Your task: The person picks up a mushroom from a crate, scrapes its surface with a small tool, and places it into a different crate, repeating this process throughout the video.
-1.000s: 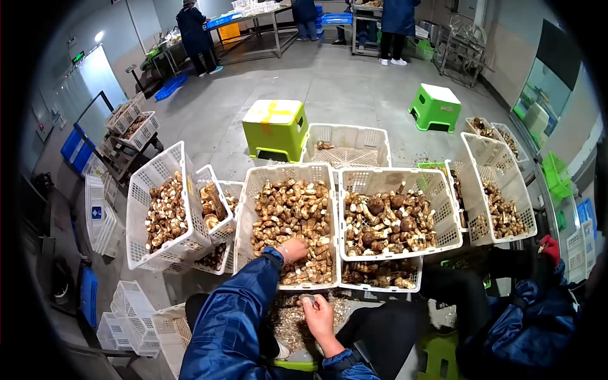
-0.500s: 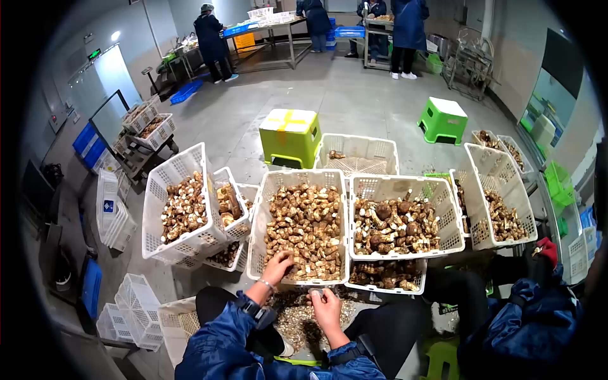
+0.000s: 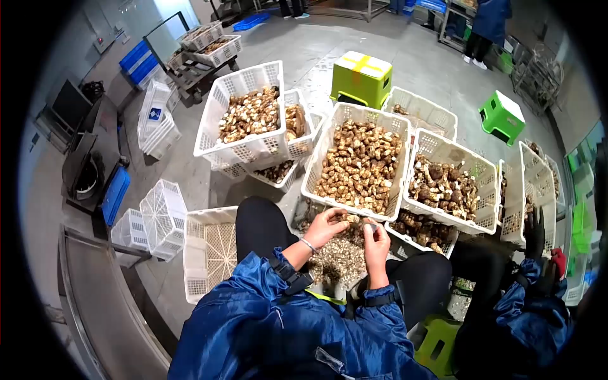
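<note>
My left hand (image 3: 322, 230) is closed on a brown-and-cream mushroom (image 3: 347, 218), just in front of the near rim of a white crate (image 3: 308, 189) full of similar mushrooms. Close beside it, my right hand (image 3: 377, 246) is pinched, thumb up, near the mushroom's end. A small dark edge shows at its fingertips, too small to name. Below both hands, between my knees, lies a heap of pale and brown trimmings (image 3: 339, 258).
Right of the full crate stands another crate (image 3: 484, 229) of larger, darker mushrooms, stacked over a lower one. A tall crate (image 3: 209, 136) of mushrooms is at left. An open white crate (image 3: 193, 278) sits by my left knee. A co-worker's gloved hand (image 3: 535, 234) is at right.
My left hand has come out of the mushroom crate with a mushroom and now meets my right hand above the trimmings. The view has tilted down and turned left.
</note>
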### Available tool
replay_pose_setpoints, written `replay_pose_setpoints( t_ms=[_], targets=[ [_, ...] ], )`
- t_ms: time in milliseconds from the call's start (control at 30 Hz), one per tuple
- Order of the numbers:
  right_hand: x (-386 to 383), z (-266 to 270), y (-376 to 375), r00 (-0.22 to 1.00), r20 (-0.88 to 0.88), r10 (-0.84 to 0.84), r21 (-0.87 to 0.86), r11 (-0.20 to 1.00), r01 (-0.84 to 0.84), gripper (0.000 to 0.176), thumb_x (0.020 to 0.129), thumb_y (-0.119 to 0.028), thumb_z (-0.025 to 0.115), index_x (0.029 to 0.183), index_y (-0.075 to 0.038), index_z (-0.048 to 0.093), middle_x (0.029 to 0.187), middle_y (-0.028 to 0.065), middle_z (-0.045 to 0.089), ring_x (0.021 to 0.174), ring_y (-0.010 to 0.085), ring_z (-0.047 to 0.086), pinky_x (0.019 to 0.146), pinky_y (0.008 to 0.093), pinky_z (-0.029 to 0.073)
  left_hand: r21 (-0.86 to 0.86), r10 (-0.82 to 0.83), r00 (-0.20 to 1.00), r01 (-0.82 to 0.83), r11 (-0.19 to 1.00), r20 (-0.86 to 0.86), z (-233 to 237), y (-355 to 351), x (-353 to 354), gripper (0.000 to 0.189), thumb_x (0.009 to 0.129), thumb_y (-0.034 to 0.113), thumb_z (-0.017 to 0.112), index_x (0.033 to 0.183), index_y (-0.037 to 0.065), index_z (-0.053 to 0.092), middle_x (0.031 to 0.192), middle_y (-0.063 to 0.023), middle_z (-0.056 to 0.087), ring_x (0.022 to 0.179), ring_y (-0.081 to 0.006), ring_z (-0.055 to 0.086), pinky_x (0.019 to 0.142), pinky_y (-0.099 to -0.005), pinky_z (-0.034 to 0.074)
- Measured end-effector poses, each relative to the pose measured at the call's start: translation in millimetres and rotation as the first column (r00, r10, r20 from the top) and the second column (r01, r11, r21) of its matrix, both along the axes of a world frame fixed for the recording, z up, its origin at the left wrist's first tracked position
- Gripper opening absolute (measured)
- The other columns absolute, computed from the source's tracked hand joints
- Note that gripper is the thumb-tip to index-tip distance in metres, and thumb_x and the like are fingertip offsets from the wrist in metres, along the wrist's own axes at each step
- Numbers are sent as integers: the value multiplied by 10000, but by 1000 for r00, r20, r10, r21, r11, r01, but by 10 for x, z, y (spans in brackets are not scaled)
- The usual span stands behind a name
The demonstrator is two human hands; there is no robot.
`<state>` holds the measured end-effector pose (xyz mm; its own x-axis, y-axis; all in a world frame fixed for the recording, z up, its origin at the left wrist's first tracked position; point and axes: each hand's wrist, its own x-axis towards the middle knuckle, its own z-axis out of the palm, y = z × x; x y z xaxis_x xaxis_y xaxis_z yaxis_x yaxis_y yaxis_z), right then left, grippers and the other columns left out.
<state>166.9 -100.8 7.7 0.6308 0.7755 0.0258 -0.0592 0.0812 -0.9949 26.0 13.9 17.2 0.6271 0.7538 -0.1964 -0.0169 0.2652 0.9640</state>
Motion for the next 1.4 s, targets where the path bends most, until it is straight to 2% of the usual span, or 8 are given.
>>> replay_pose_setpoints(
  t_ms=[267,400,700,800,900,1067,1267,1400],
  targets=[
    [-97,191,-147,997,12,76,49,996,-76,202,954,-117,666,1109,12,677,990,-29,639,803,32,526,720,208,440,437,116,960,8,899,-256,425,-318,-84,296,841,63,720,1120,-14,656,990,-54,705,882,-80,649,722,-267,552],
    [-90,127,-157,998,17,58,51,997,-59,181,953,-126,669,1074,7,689,966,-26,640,804,43,522,729,220,445,848,250,956,-2,529,-154,463,-420,-23,271,784,80,746,1036,3,681,983,-141,704,898,-277,705,780,-357,558],
    [5,149,-190,996,-52,67,30,997,-65,208,965,-141,648,1108,3,692,859,-56,598,752,32,485,660,213,415,797,255,946,4,604,-199,477,-466,85,252,771,88,737,1003,-2,697,976,-161,709,912,-325,693,798,-371,553],
    [2,156,-198,990,140,32,-15,999,-30,228,961,-148,651,1127,5,681,829,-39,604,750,38,488,662,226,429,805,267,948,-19,592,-175,477,-462,128,245,789,109,744,1007,5,699,946,-131,721,848,-253,714,752,-338,557],
    [93,139,-209,1000,-10,-17,-46,999,17,177,964,-136,638,1050,10,689,812,-20,591,740,54,479,642,249,424,411,175,932,-31,911,-317,531,-481,132,238,853,143,750,1031,0,686,884,-37,710,753,-52,638,660,-248,529],
    [-25,119,-158,963,270,-9,71,997,-10,188,953,-130,645,1079,-1,699,860,-21,620,767,67,529,672,250,453,442,201,952,-82,893,-231,88,-320,119,288,814,227,765,1006,19,714,851,-62,731,697,-94,652,654,-279,530],
    [23,163,-176,997,33,77,-68,995,-74,179,965,-117,640,1094,-3,690,897,-8,641,790,68,538,690,268,461,352,142,939,-25,935,-312,199,-328,75,272,816,191,758,1013,9,712,907,-69,732,724,-107,658,632,-278,525],
    [-9,131,-160,995,18,95,-45,995,-94,174,966,-131,640,1044,21,672,921,9,646,807,67,551,712,261,473,676,196,943,40,736,-269,313,-363,59,259,851,126,728,1055,-25,676,967,-63,722,752,-72,636,652,-244,525]
  ],
)
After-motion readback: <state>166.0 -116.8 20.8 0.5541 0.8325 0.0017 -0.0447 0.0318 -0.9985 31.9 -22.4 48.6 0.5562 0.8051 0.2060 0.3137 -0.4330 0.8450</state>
